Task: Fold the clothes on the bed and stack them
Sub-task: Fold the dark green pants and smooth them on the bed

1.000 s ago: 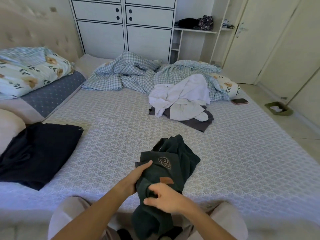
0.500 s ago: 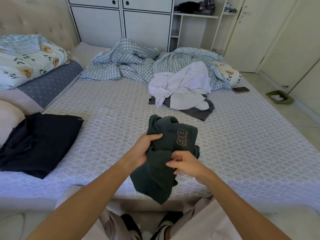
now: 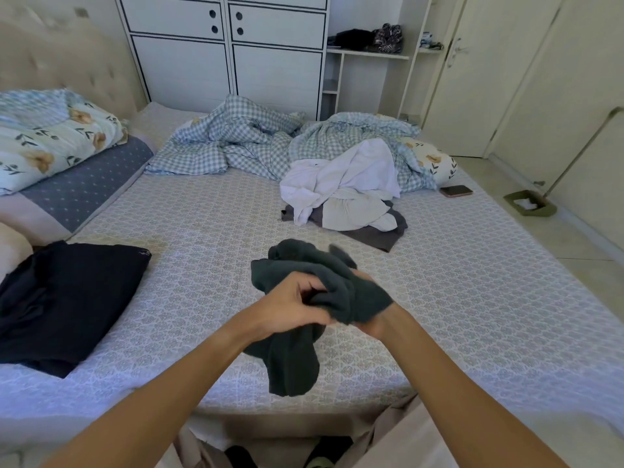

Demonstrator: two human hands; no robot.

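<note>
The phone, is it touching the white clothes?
Apart. The head view shows the phone lying right of the white clothes, with bare bed between them.

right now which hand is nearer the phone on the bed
Right. The right hand grips the dark green garment below the phone; the left hand sits further left.

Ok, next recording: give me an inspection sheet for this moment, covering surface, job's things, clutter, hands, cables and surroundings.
Surface: bed with patterned sheet.
Job's things: dark green garment bunched, held above the sheet; black garment lying at left; white and grey clothes pile unfolded.
Clutter: checked duvet rumpled; phone near the right edge; floral pillow.
Hands: left hand and right hand both grip the green garment.
Cables: nothing seen.
Surroundings: white cabinet; open shelf; dustpan on floor.
</note>
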